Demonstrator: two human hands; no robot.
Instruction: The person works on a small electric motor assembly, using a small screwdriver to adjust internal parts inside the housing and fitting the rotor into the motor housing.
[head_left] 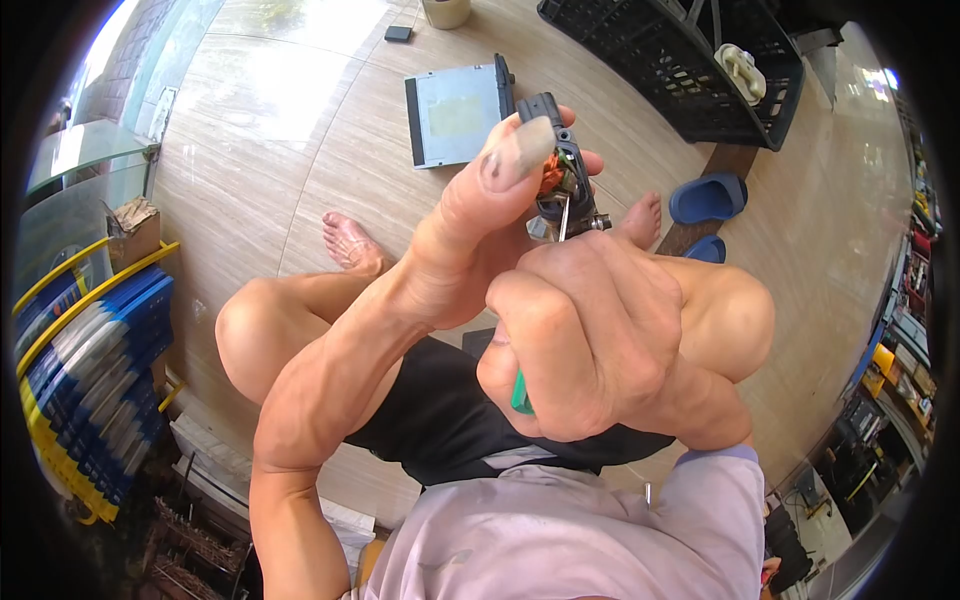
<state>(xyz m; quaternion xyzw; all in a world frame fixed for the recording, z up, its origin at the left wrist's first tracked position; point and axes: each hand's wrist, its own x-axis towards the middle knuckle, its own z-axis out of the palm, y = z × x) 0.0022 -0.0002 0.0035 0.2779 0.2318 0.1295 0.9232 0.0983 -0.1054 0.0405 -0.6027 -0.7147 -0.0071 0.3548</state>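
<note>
Right hand (pixel 590 330) fisted round green-handled tool (pixel 521 392) (shaft (pixel 564 218) forward); left hand (pixel 468 248) gripping black device (pixel 572 160).

Bright daylight; glare on floor tiles (pixel 285 95); fisheye-bent, blackened edges.

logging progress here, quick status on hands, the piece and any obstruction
Left hand holding open black housing. Right hand gripping green-handled tool, shaft at housing. Left thumb partly covering view.

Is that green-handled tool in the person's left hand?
No, the green-handled tool is gripped in the right hand, while the left hand holds a small dark part with an orange piece showing inside.
</note>
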